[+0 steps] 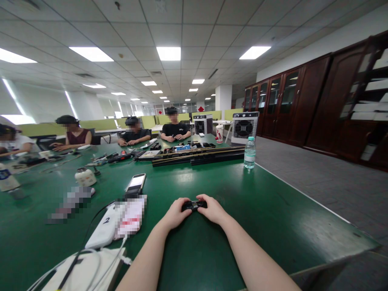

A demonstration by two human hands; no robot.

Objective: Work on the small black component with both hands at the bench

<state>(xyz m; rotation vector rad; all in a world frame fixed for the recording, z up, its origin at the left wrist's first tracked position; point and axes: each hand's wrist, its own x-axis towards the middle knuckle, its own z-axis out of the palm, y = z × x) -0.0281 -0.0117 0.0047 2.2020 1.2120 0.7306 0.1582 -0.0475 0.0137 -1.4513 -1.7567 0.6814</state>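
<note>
Between my two hands is a small dark oblong object (194,205), held low over the green table (182,250); its exact kind is too small to make out. My left hand (176,212) pinches its left end between thumb and fingers. On the opposite end, my right hand (212,209) grips it the same way. A lighter patch shows in the middle of the object. The undersides of the fingers are hidden.
At left lie a phone (136,184), a white power bank (101,226) marked 2, cables and a pale box (103,270). Long black rails (218,155) and loose parts stretch across the back. A water bottle (249,153) stands right. Several people sit beyond.
</note>
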